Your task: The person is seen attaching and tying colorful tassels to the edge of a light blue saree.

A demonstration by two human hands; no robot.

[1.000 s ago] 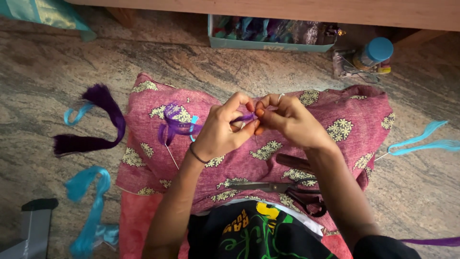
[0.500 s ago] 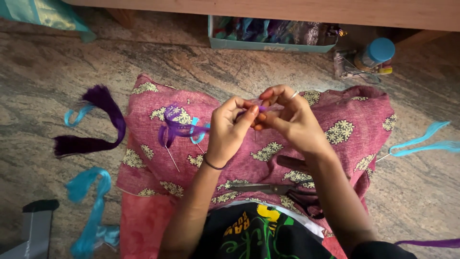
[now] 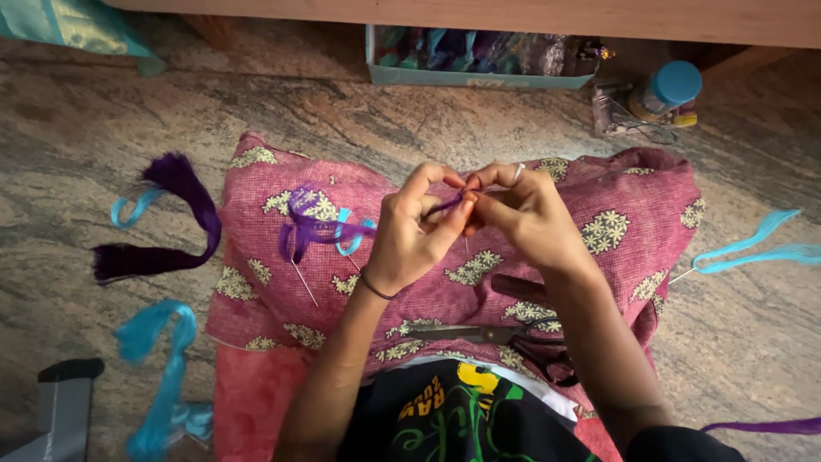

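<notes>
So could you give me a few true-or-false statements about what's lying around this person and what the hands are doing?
1. Both hands pinch a bit of purple thread between them. True: the left hand and right hand meet over the pink patterned cushion.
2. The scissors are in the right hand. False: they lie on the cushion near the person's body.
3. A dark purple bundle of thread lies on the stone floor to the left. True.
4. The jar with the blue lid stands on the cushion. False: it stands on the floor at the upper right.
5. The left wrist is bare. False: it wears a thin dark band.
</notes>
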